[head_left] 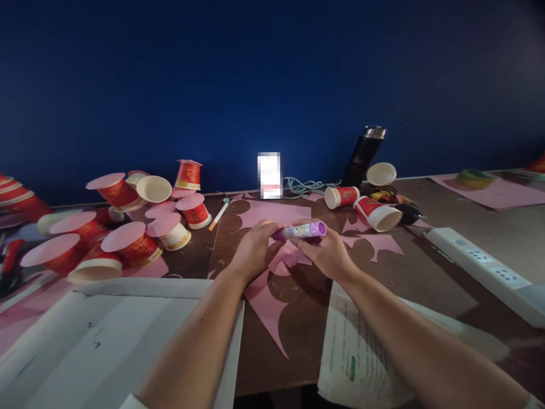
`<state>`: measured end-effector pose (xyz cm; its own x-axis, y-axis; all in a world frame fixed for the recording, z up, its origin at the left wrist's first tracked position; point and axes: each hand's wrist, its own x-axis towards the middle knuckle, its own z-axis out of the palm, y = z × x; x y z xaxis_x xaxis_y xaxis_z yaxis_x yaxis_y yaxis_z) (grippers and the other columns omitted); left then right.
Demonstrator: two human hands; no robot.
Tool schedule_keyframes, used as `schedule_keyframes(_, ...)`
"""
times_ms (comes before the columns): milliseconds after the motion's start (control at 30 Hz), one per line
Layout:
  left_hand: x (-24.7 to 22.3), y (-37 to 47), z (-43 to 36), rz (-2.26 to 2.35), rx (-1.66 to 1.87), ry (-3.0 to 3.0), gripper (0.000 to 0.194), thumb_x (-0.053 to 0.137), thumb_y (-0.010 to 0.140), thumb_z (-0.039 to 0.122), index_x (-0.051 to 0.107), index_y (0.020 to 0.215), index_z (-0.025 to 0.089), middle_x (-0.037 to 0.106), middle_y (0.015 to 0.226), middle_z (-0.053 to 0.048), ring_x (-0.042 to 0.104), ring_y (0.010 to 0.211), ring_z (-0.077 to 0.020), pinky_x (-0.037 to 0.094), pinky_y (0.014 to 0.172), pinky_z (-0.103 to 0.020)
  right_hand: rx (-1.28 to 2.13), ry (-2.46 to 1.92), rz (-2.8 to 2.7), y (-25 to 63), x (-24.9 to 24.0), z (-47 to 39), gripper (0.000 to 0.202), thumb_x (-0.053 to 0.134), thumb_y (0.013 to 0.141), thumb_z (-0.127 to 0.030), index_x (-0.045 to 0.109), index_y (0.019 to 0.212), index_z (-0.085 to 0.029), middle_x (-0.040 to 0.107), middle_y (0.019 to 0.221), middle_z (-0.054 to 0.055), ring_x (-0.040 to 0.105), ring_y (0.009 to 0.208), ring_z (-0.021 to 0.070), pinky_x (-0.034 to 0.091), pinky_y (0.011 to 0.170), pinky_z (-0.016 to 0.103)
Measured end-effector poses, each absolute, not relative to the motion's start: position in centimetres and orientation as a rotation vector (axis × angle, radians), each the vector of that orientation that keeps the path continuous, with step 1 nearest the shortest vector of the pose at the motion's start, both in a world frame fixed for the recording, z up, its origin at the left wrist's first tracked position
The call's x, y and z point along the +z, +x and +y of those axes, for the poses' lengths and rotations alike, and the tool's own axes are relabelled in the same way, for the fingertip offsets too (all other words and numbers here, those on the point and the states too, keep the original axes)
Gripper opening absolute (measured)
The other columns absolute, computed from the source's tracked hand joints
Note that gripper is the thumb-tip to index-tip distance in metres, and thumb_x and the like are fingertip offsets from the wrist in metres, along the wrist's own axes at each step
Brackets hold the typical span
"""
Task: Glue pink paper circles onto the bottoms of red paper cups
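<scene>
Our left hand (258,248) and right hand (327,250) both clamp 1 glue stick (300,230); likely opening or closing it, next needs steady grip.

Dim light reaches my hands (259,248), and the blue wall (204,85) fades almost to black toward the upper corners. The upright screen (269,173) burns out to pixelated white. Grey shadow bands cross the white cardboard (140,332). Stacked paper cups (20,199) stretch at my far left; the printed sheet's (340,341) small text blurs.
</scene>
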<state>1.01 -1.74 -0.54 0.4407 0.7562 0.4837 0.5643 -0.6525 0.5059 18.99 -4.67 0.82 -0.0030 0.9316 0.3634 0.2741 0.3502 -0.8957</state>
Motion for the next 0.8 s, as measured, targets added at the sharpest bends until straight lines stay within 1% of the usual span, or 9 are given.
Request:
schedule_keyframes(200,-0.40,1.06,-1.82,1.150,1.025,2.415,0.024,0.057,0.087,0.026,0.062,0.109,0.019,0.062,0.102,-0.006,0.058,0.093,-0.0181,0.045,0.085,-0.030,0.751,-1.174,-1.530,19.21,0.70,-4.48,0.034,0.073,0.072,-0.040,0.069,0.099,-0.018,0.072,0.094,0.005,0.067,0.087,0.0200,0.052,0.081,0.032)
schedule_keyframes(367,-0.29,1.13,-1.94,1.163,0.996,2.388,0.026,0.058,0.087,0.029,0.063,0.110,0.019,0.063,0.100,-0.006,0.058,0.090,-0.0184,0.046,0.082,-0.030,0.799,-1.190,-1.505,19.13,0.94,-4.47,0.035,0.075,0.071,-0.040,0.070,0.097,-0.018,0.073,0.092,0.004,0.068,0.085,0.0200,0.053,0.079,0.030)
schedule_keyframes(600,0.02,1.25,-2.10,1.152,0.991,2.387,0.026,0.057,0.087,0.030,0.064,0.109,0.018,0.065,0.098,-0.006,0.059,0.089,-0.0183,0.045,0.081,-0.030,0.872,-1.184,-1.478,19.13,1.04,-4.46,0.033,0.076,0.069,-0.041,0.072,0.093,-0.019,0.074,0.091,0.005,0.068,0.086,0.0221,0.053,0.080,0.033)
schedule_keyframes(800,0.26,1.41,-2.35,1.142,0.975,2.402,0.028,0.056,0.088,0.035,0.065,0.108,0.018,0.063,0.094,-0.006,0.058,0.086,-0.0188,0.044,0.077,-0.030,0.914,-1.242,-1.472,19.15,1.25,-4.51,0.034,0.076,0.068,-0.041,0.073,0.091,-0.017,0.074,0.086,0.005,0.068,0.081,0.0219,0.053,0.072,0.030)
